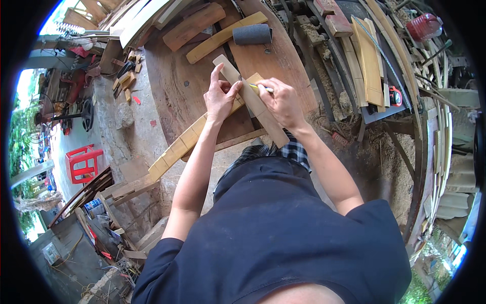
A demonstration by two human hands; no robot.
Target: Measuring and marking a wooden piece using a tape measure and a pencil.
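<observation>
A flat, pale wooden strip (260,112) slants over the workbench, its near end close to my waist. Thumb and fingers of my left hand (219,101) grip its left edge near the far end. My right hand (283,103) is closed around a slim yellow pencil (260,87), held against the right side of the strip. Beneath, crossing it, lies a longer yellowish wooden strip (177,148) with dark lines drawn across it. The pencil's tip is too small to make out.
On the wooden bench top (174,96), a grey sandpaper roll (251,34) sits beside a curved wooden piece (215,41) and a reddish block (194,26). Stacked boards (367,66) and a tape measure (395,96) lie right. A red stool (84,163) stands left, near small wood offcuts (125,81).
</observation>
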